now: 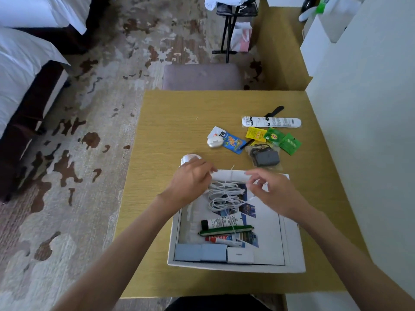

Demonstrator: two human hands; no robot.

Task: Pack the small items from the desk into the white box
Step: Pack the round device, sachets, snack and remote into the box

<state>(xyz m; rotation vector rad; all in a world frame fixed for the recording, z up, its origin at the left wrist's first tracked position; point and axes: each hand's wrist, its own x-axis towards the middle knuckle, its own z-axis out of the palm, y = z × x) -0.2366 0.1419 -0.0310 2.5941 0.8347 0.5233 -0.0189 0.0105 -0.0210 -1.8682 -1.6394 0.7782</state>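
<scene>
The white box sits open on the yellow desk in front of me. A coiled white cable lies at its far end. My left hand pinches the cable's left side at the box's far rim. My right hand hovers over the coil's right side with curled, blurred fingers; whether it grips anything is unclear. Inside the box lie a black-capped white tube, a green stick, a red-capped tube, a blue carton and a small white carton.
Beyond the box on the desk lie a round white item, a white earbud case, a blue sachet, a long white tube, yellow and green packets and a bagged grey charger. A chair stands behind the desk, a wall on the right.
</scene>
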